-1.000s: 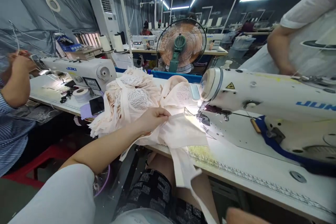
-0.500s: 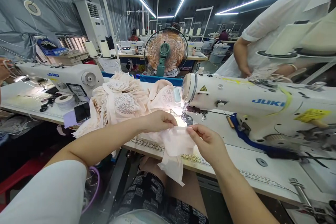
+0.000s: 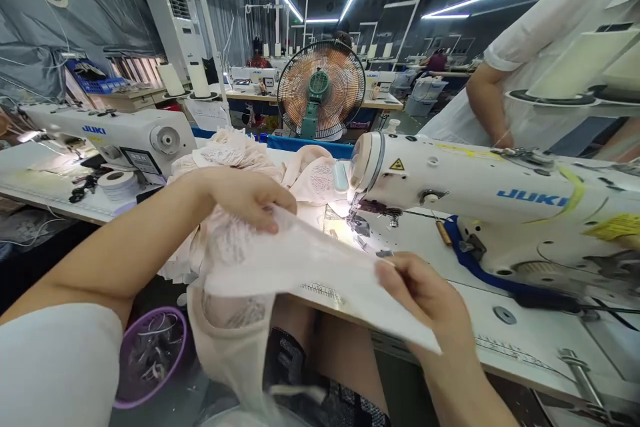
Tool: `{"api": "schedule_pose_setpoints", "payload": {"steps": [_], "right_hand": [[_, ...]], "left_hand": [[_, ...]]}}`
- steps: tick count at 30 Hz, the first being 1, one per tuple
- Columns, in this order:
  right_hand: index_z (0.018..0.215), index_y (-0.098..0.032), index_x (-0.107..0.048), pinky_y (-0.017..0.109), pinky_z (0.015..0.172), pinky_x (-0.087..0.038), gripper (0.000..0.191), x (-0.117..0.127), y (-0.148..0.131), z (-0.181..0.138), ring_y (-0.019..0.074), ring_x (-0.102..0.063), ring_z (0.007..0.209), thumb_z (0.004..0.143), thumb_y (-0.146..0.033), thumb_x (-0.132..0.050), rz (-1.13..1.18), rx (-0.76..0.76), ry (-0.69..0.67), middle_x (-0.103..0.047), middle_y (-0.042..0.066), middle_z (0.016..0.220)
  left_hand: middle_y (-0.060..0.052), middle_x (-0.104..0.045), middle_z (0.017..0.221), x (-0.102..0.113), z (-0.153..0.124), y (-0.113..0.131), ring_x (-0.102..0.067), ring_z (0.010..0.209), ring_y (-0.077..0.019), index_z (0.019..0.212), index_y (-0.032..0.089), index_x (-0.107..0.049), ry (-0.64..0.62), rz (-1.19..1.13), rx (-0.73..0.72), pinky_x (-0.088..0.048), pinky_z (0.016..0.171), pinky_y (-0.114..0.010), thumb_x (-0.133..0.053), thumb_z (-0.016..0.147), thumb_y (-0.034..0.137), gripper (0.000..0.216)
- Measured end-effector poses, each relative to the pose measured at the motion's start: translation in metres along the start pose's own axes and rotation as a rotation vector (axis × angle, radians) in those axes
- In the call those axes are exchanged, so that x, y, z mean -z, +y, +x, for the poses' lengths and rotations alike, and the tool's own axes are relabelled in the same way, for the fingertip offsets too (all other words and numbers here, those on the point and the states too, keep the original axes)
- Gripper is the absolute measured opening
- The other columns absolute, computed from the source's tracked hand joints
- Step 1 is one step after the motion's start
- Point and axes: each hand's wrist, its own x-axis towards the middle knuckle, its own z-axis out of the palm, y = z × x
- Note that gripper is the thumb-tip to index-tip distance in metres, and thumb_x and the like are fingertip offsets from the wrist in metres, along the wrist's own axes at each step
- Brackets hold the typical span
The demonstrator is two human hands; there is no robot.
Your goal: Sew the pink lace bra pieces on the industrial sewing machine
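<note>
A pale pink bra (image 3: 305, 257) is stretched between my two hands over the front edge of the sewing table, partly smeared by motion. My left hand (image 3: 253, 200) is closed on its upper left part. Pinched in my right hand (image 3: 425, 290) is the fabric's right end, with a pointed tip hanging below the fingers. A moulded cup and a strap dangle below the table edge on the left, over my lap. Just behind the fabric stands a white sewing machine (image 3: 450, 180), its lamp lighting the needle area. More bra pieces (image 3: 320, 177) lie heaped left of the needle.
A second sewing machine (image 3: 105, 140) stands at the left, near a roll of white tape (image 3: 119, 185). A purple basket (image 3: 150, 353) with scraps is down on the left. A fan (image 3: 320, 90) stands behind the table. A person in white (image 3: 530, 47) is at the right.
The fabric has been drawn away from the needle area and spread wider. My left hand has moved left and up, my right hand right and down. A cup now hangs below the table edge.
</note>
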Motion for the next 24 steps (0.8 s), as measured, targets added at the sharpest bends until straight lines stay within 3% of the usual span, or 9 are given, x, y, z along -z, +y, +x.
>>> {"api": "schedule_pose_setpoints", "payload": {"steps": [2,5,10,14,17,19,21,23,24], "right_hand": [[0.067,-0.016,-0.051,0.022,0.054,-0.034,0.036,-0.019,0.030,0.023,0.0117,-0.047,0.061,0.088,-0.043,-0.041,-0.240,-0.093,-0.033,-0.051,0.002,0.066],[0.066,-0.015,-0.050,0.021,0.053,-0.029,0.031,-0.042,0.071,0.052,0.0110,-0.045,0.065,0.087,-0.036,-0.041,-0.554,-0.149,-0.153,-0.052,0.003,0.073],[0.068,-0.015,-0.047,0.026,0.050,-0.014,0.027,-0.053,0.096,0.072,0.0109,-0.028,0.058,0.088,-0.030,-0.040,-0.795,-0.155,-0.272,-0.047,0.003,0.077],[0.065,-0.014,-0.048,0.027,0.052,-0.013,0.028,-0.055,0.101,0.077,0.0124,-0.034,0.065,0.089,-0.030,-0.043,-0.917,-0.100,-0.342,-0.046,0.004,0.074],[0.068,-0.015,-0.052,0.027,0.053,-0.015,0.029,-0.060,0.105,0.077,0.0145,-0.042,0.072,0.090,-0.030,-0.042,-1.002,-0.015,-0.343,-0.049,0.005,0.075],[0.070,-0.016,-0.055,0.027,0.053,-0.017,0.027,-0.063,0.107,0.076,0.0155,-0.045,0.075,0.089,-0.030,-0.043,-1.001,0.014,-0.318,-0.052,0.005,0.076],[0.071,-0.016,-0.056,0.027,0.054,-0.020,0.025,-0.063,0.106,0.075,0.0162,-0.048,0.076,0.088,-0.029,-0.044,-1.001,0.015,-0.301,-0.054,0.005,0.077],[0.072,-0.017,-0.057,0.027,0.055,-0.024,0.024,-0.058,0.107,0.073,0.0165,-0.049,0.076,0.087,-0.031,-0.046,-0.990,0.014,-0.283,-0.056,0.004,0.079],[0.073,-0.017,-0.058,0.027,0.055,-0.026,0.024,-0.053,0.109,0.072,0.0162,-0.050,0.076,0.087,-0.032,-0.046,-0.953,0.018,-0.272,-0.057,0.004,0.079]], "left_hand": [[-0.002,-0.061,0.101,0.010,0.034,-0.025,-0.055,0.091,-0.0150,0.103,0.015,-0.058,-0.076,0.058,0.093,-0.041,0.078,-0.022,-0.055,0.079,0.035,0.031],[-0.002,-0.060,0.106,0.004,0.090,-0.067,-0.055,0.094,-0.0175,0.106,0.020,-0.059,-0.199,0.197,0.311,-0.041,0.078,-0.024,-0.058,0.074,0.038,0.037],[-0.009,-0.054,0.115,-0.017,0.141,-0.102,-0.052,0.095,-0.0218,0.106,0.016,-0.057,-0.229,0.386,0.412,-0.042,0.071,-0.028,-0.067,0.066,0.047,0.051],[-0.010,-0.057,0.108,-0.018,0.139,-0.083,-0.054,0.088,-0.0223,0.103,0.013,-0.057,-0.195,0.491,0.444,-0.044,0.069,-0.030,-0.071,0.065,0.035,0.046],[-0.015,-0.058,0.096,-0.031,0.137,-0.044,-0.055,0.087,-0.0273,0.093,0.007,-0.060,-0.027,0.673,0.488,-0.044,0.071,-0.037,-0.061,0.072,0.011,0.022],[-0.013,-0.056,0.081,-0.055,0.142,-0.023,-0.056,0.082,-0.0240,0.081,0.007,-0.061,0.217,0.661,0.433,-0.045,0.064,-0.032,-0.047,0.076,0.003,0.016],[-0.012,-0.056,0.083,-0.088,0.151,-0.018,-0.056,0.076,-0.0206,0.084,0.008,-0.061,0.234,0.527,0.292,-0.046,0.058,-0.028,-0.047,0.078,0.007,0.016],[-0.013,-0.058,0.091,-0.122,0.163,-0.030,-0.056,0.084,-0.0214,0.095,0.007,-0.062,0.252,0.560,0.151,-0.049,0.067,-0.031,-0.043,0.084,0.012,0.022],[-0.015,-0.058,0.099,-0.136,0.167,-0.041,-0.054,0.094,-0.0234,0.101,0.003,-0.062,0.308,0.622,0.034,-0.048,0.081,-0.033,-0.041,0.088,0.018,0.028]]}}
